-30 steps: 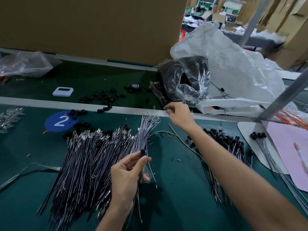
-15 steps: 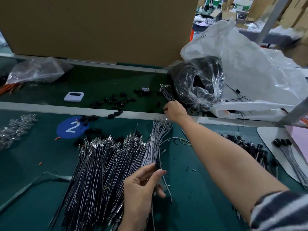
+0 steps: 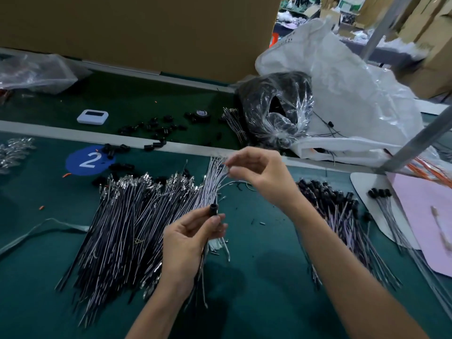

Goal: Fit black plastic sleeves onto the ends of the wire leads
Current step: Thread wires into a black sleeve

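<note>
Item: black plastic sleeve [image 3: 214, 208], one short open-ended tube. It is pinched upright, mouth up, between the thumb and fingertips of my left hand [image 3: 186, 241]. The same hand grips a thin sheaf of wire leads [image 3: 212, 185], which fans up and away from my palm. My right hand [image 3: 259, 172] is raised above the green mat [image 3: 269, 277], thumb and forefinger closed on the metal-tipped ends of that fan; blur hides how many leads I have. Stock, unfitted: a large pile of bare leads [image 3: 127, 228] lies just left of my left hand, terminals pointing away from me. Stock, fitted: capped leads [image 3: 327, 199] lie in a pile to the right. Spares: loose sleeves [image 3: 156, 126] are scattered on the far belt, near a clear bag [image 3: 276, 106] of more. Handling, by my reckoning: the sleeve is light, rigid and smooth, so it could squirt out of a hard pinch. I judge it best held by its sides with the bore left open. The leads look thin and springy and would likely buckle if pushed from far back. I would take one close behind its terminal and feed it straight in.
</note>
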